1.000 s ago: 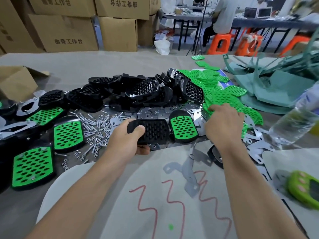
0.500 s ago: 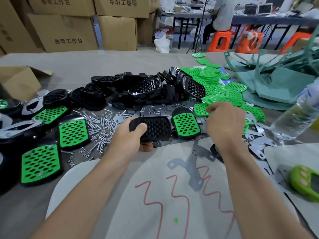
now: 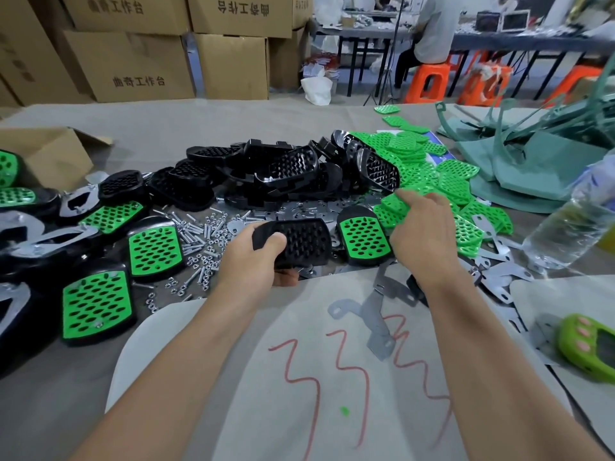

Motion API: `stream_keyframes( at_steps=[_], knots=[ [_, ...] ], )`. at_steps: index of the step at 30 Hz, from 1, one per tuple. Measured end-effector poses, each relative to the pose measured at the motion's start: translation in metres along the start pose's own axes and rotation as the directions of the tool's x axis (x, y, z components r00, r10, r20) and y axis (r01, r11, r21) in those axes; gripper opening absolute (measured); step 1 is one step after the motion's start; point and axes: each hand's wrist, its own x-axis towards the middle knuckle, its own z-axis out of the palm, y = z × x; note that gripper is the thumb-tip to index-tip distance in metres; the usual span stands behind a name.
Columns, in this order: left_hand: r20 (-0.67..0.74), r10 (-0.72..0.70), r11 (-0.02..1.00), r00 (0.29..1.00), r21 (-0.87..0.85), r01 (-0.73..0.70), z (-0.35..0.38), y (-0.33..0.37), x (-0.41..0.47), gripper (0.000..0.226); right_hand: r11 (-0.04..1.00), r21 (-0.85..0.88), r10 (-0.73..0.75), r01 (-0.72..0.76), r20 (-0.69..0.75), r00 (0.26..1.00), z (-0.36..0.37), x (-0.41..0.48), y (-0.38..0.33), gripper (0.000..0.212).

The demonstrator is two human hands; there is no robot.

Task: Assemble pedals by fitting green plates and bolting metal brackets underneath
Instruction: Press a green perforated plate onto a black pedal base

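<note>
Grey table [image 3: 199, 128]: the heap of green plates [image 3: 442, 174] lies toward its right edge. At the middle the left hand [image 3: 253, 261] grips a bare black pedal [image 3: 299, 241]; the right hand [image 3: 422, 231], a second ago deep in the heap, now pinches one plate [image 3: 387, 211], so fitting should come next.

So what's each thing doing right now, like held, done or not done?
left hand, gripping the black pedal
black pedal, held, no green plate in it
right hand, gripping a green plate
green plate, held at the edge of the plate pile
green-topped pedal, plate fitted, lying flat
water bottle, tilted
</note>
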Motion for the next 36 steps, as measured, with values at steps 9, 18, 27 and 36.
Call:
stream_keyframes(
  at_steps=[9,18,27,36],
  knots=[
    [-0.053,0.045,0.996,0.998,0.083,-0.041,-0.002,-0.005,-0.003,0.015,1.0,0.003,-0.023,0.023,-0.096,0.995,-0.007,-0.005,-0.006,0.046],
    [-0.019,0.0,0.996,1.0,-0.087,-0.001,-0.005,-0.003,-0.001,0.019,0.996,-0.087,-0.013,0.014,0.015,1.0,-0.008,-0.005,0.002,0.072],
    [0.053,-0.111,0.964,0.992,-0.237,0.121,-0.012,-0.005,0.011,0.046,0.873,0.419,-0.215,0.251,-0.131,0.968,0.001,-0.039,-0.042,0.029],
    [0.095,-0.08,0.935,0.992,-0.339,0.108,-0.012,0.005,0.006,0.071,0.534,0.845,-0.25,-0.003,0.161,0.955,0.019,-0.078,-0.08,0.013]
  ],
)
